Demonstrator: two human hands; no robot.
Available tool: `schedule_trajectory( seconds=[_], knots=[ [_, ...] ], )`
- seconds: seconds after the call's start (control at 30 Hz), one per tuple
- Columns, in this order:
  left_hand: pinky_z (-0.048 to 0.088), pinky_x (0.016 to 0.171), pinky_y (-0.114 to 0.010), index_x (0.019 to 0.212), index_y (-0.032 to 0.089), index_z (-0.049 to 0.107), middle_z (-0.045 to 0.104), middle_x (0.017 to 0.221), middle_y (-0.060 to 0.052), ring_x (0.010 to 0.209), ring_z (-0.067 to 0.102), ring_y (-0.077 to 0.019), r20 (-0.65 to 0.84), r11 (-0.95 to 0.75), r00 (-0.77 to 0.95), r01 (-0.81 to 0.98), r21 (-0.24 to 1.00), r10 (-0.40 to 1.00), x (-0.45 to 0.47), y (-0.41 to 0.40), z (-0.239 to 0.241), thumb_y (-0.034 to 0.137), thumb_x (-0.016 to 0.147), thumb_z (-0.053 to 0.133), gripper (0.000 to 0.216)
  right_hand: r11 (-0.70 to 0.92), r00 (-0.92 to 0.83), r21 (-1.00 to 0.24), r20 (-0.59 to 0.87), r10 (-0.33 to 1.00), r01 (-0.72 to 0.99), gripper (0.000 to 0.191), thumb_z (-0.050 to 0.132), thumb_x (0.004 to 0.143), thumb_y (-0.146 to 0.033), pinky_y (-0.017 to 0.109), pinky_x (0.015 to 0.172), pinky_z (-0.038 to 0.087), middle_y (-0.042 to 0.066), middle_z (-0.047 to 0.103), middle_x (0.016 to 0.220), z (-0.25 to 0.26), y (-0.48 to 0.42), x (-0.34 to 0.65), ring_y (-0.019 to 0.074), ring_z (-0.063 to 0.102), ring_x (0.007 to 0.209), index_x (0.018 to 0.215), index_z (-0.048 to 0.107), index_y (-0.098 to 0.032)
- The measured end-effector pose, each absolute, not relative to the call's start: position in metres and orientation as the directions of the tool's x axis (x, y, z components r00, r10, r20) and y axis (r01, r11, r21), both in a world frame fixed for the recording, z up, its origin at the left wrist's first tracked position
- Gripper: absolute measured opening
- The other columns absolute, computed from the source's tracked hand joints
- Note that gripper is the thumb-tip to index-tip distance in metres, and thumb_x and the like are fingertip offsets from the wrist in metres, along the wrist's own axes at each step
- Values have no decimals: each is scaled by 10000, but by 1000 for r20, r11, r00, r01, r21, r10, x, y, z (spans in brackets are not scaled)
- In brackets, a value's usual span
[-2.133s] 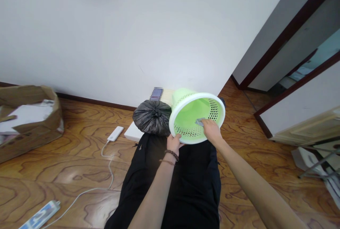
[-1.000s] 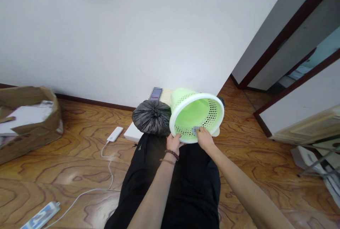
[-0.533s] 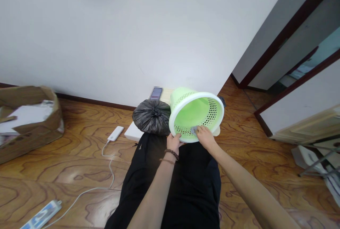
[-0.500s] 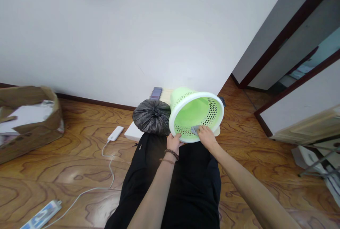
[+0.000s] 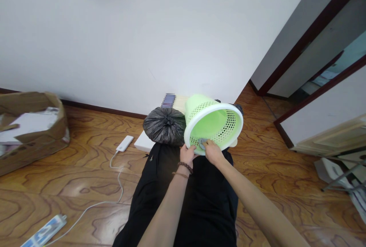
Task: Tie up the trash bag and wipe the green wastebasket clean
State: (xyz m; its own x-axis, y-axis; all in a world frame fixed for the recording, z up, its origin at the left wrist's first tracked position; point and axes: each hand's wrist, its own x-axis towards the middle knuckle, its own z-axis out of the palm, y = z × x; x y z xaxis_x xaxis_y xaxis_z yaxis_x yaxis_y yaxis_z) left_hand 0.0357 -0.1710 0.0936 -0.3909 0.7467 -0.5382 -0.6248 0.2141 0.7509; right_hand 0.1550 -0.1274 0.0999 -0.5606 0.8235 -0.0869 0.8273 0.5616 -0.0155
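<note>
A light green plastic wastebasket (image 5: pixel 200 105) with a white rim and perforated sides lies tilted, its mouth facing me. My left hand (image 5: pixel 188 154) grips the rim at its lower left, thumb on the inside. Just inside the mouth, my right hand (image 5: pixel 213 151) is closed on a grey cloth (image 5: pixel 203 142), which lies against the inner wall near the lower rim. Left of the wastebasket sits a tied black garbage bag (image 5: pixel 164 126), touching or very close to it.
On the wooden floor lie a white box (image 5: pixel 143 142), a white power bank (image 5: pixel 125 143) with a cable, and a power strip (image 5: pixel 45 233). A cardboard box (image 5: pixel 40 147) with papers stands at far left. The white wall (image 5: pixel 143 41) rises ahead; a doorway is at right.
My right hand has moved left along the lower inside of the wastebasket with the cloth, closer to my left hand. The wastebasket has shifted slightly right and down.
</note>
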Motion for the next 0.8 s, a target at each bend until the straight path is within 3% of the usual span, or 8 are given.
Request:
schedule_trajectory(
  seconds=[0.17,0.27,0.37,0.63,0.8],
  knots=[
    [544,662,-399,882,113,561,656,876,-111,713,651,-186,-551,187,-376,-675,714,745,34,-171,101,51,657,564,233,584,-591,180,-19,807,792,272,338,877,-126,351,849,341,139,520,1018,117,-111,178,242,422,1000,999,581,-144],
    [543,680,-399,907,108,560,652,933,-125,737,649,-183,-549,174,-373,-688,704,748,33,-171,102,49,657,572,257,539,-553,205,14,833,817,283,326,881,-127,360,858,328,146,513,1019,124,-103,188,248,408,1000,1004,580,-140],
    [545,683,-396,910,116,567,655,920,-114,747,650,-183,-550,180,-369,-685,706,749,34,-170,101,49,656,571,263,495,-502,144,11,865,857,304,331,873,-112,349,867,318,145,514,1049,122,-104,188,241,403,1012,1049,575,-151],
    [544,654,-380,865,123,576,653,809,-87,704,649,-183,-557,200,-385,-662,722,736,33,-172,96,60,636,593,238,475,-490,-167,-61,870,864,399,366,820,-71,269,909,301,91,558,1102,93,-119,154,184,462,1005,1161,558,-149],
    [541,649,-388,847,121,570,651,794,-88,700,648,-190,-557,206,-392,-651,730,732,33,-171,98,47,639,566,221,546,-558,-156,-46,828,823,415,360,801,-57,263,889,318,82,555,1101,98,-118,159,192,454,1022,1145,565,-163]
  ],
)
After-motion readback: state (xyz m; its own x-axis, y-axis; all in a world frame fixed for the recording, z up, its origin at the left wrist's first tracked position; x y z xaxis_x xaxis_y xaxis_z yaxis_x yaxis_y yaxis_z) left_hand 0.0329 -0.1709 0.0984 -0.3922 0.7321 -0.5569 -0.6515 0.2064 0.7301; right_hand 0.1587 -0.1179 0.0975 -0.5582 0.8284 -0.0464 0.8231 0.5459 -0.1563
